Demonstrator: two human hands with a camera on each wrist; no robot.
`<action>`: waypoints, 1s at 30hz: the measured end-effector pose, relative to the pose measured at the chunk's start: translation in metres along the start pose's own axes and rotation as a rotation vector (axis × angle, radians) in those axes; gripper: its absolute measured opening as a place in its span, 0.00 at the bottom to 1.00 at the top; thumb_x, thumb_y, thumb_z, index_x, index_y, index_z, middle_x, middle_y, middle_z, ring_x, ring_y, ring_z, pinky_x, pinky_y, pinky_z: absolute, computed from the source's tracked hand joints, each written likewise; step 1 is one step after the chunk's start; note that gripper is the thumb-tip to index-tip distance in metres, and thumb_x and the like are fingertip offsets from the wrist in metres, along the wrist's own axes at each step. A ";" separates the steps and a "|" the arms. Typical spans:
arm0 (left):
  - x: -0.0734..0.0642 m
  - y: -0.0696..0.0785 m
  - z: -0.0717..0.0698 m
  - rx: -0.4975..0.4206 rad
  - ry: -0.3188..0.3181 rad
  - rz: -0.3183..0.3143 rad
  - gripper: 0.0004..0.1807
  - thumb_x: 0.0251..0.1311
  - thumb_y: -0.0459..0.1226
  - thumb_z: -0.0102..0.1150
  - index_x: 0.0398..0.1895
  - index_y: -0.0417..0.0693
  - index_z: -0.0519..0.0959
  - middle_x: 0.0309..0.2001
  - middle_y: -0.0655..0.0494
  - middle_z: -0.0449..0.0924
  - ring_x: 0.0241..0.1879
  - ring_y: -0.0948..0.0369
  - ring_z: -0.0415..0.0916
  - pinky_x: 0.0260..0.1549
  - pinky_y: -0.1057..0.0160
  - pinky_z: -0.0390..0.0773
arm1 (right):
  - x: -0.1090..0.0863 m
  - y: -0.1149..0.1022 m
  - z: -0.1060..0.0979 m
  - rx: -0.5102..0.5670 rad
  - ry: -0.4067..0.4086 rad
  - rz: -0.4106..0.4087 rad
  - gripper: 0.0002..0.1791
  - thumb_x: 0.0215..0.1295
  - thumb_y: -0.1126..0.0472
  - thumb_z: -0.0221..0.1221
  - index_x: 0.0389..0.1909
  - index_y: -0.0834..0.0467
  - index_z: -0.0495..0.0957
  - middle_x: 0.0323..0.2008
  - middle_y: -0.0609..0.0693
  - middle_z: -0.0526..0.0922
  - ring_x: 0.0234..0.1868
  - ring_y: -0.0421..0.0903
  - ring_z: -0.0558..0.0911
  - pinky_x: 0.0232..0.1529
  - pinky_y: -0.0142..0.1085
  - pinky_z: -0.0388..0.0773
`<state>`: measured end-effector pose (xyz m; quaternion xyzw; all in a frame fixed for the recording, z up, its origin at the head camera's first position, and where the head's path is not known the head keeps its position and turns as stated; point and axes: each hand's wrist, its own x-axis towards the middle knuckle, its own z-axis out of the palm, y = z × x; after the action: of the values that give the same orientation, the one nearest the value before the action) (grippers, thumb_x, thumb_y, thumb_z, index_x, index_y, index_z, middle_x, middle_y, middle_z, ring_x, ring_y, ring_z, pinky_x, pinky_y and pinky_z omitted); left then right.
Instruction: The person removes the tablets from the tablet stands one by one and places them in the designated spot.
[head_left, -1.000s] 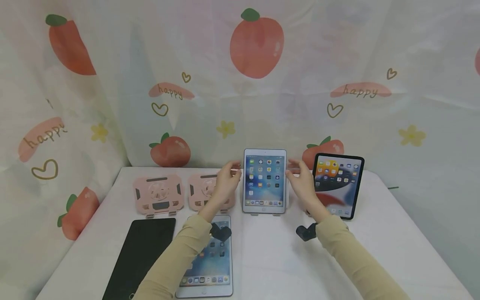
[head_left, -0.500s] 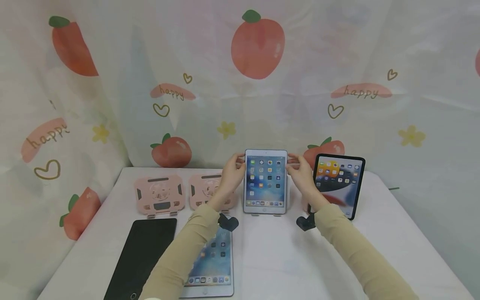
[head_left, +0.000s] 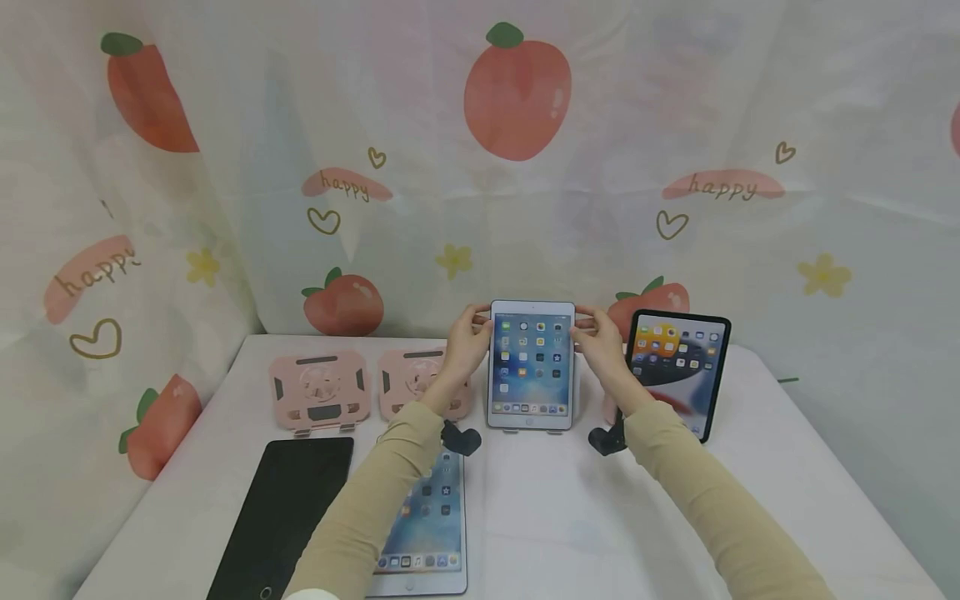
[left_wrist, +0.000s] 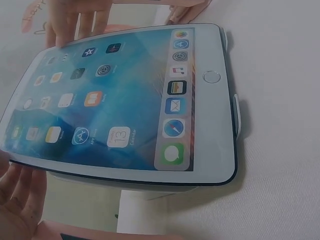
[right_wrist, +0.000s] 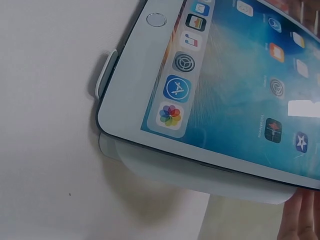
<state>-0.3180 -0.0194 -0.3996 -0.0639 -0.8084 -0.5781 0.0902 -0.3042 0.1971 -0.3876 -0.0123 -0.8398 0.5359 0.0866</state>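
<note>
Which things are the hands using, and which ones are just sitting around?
Part of the job:
left hand and right hand
upright white tablet
the stand behind it

Just sitting around:
two pink stands
flat black tablet
flat white tablet
propped black-framed tablet

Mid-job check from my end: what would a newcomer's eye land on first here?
Probably the lit white tablet standing upright mid-table in the head view, with the left hand and right hand at its upper side edges. Next, likely the black-framed tablet propped to its right and two pink stands to its left. Behind everything, large red fruit prints brighten the pale backdrop.
</note>
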 end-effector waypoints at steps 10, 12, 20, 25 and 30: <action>0.002 0.001 0.001 0.002 0.008 -0.008 0.18 0.68 0.34 0.50 0.60 0.47 0.73 0.47 0.44 0.78 0.40 0.55 0.77 0.36 0.64 0.80 | 0.001 0.000 0.004 -0.030 0.037 0.005 0.23 0.70 0.66 0.51 0.66 0.60 0.66 0.48 0.63 0.77 0.47 0.51 0.78 0.41 0.30 0.79; 0.002 0.001 0.001 -0.008 0.008 -0.015 0.18 0.68 0.33 0.51 0.60 0.47 0.73 0.47 0.44 0.78 0.39 0.56 0.76 0.36 0.64 0.80 | 0.001 0.000 0.005 -0.026 0.045 0.009 0.23 0.70 0.66 0.51 0.65 0.60 0.66 0.48 0.63 0.78 0.47 0.51 0.78 0.42 0.32 0.80; 0.003 0.001 0.000 -0.118 0.008 -0.043 0.17 0.65 0.31 0.53 0.57 0.47 0.76 0.43 0.43 0.77 0.34 0.60 0.74 0.36 0.61 0.84 | 0.000 0.001 0.005 -0.007 0.069 -0.002 0.22 0.69 0.66 0.53 0.63 0.60 0.69 0.45 0.62 0.80 0.40 0.42 0.79 0.35 0.23 0.77; 0.003 0.002 -0.002 -0.158 0.006 -0.052 0.17 0.64 0.30 0.55 0.56 0.45 0.77 0.40 0.44 0.77 0.32 0.61 0.75 0.34 0.61 0.84 | -0.004 -0.002 0.001 0.011 0.078 -0.023 0.21 0.68 0.66 0.55 0.61 0.60 0.70 0.40 0.58 0.80 0.34 0.34 0.78 0.36 0.26 0.80; 0.000 0.005 -0.007 -0.179 -0.010 -0.059 0.17 0.64 0.30 0.55 0.56 0.44 0.76 0.40 0.43 0.78 0.35 0.56 0.80 0.36 0.61 0.84 | -0.009 -0.006 -0.002 0.014 0.065 -0.036 0.21 0.68 0.66 0.54 0.62 0.59 0.70 0.42 0.60 0.79 0.33 0.31 0.75 0.42 0.32 0.82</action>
<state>-0.3165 -0.0244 -0.3923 -0.0506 -0.7555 -0.6502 0.0631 -0.2945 0.1952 -0.3821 -0.0141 -0.8329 0.5393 0.1235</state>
